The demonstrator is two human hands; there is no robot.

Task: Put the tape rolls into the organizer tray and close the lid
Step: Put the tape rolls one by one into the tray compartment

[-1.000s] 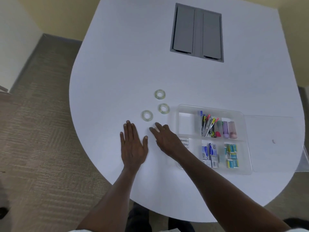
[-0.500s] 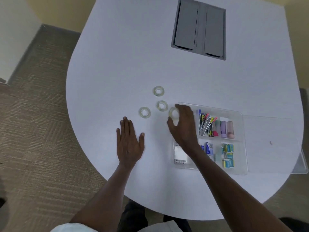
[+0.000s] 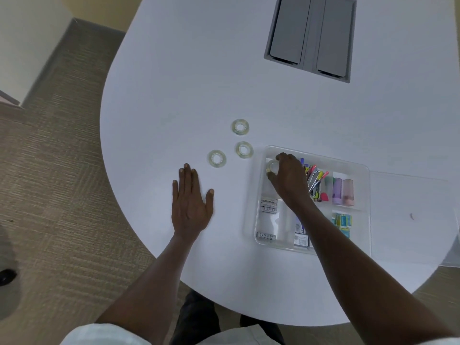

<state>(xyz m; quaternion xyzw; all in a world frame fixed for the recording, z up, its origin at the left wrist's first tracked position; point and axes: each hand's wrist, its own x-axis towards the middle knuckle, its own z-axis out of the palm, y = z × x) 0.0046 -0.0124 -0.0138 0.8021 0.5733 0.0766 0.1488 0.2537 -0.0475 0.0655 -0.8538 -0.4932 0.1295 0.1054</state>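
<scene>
right forearm [image 3: 331, 235] covering the organizer tray [image 3: 260, 195] middle compartments, battery labels [image 3: 268, 205] unreadable, clear lid [image 3: 410, 195] cut off at table's right edge

Even, soft overhead light; faint shadows, slight blur, wide-angle edge bending

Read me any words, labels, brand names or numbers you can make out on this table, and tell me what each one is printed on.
None can be read for certain.
Upper pack in the tray's left compartment: dark print, too blurred to read.
Lower pack in that compartment: small marks, too blurred.
Small boxes by the right forearm: print too small.
Blue and yellow packets: nothing legible.
Tape rolls: no print visible.
</scene>
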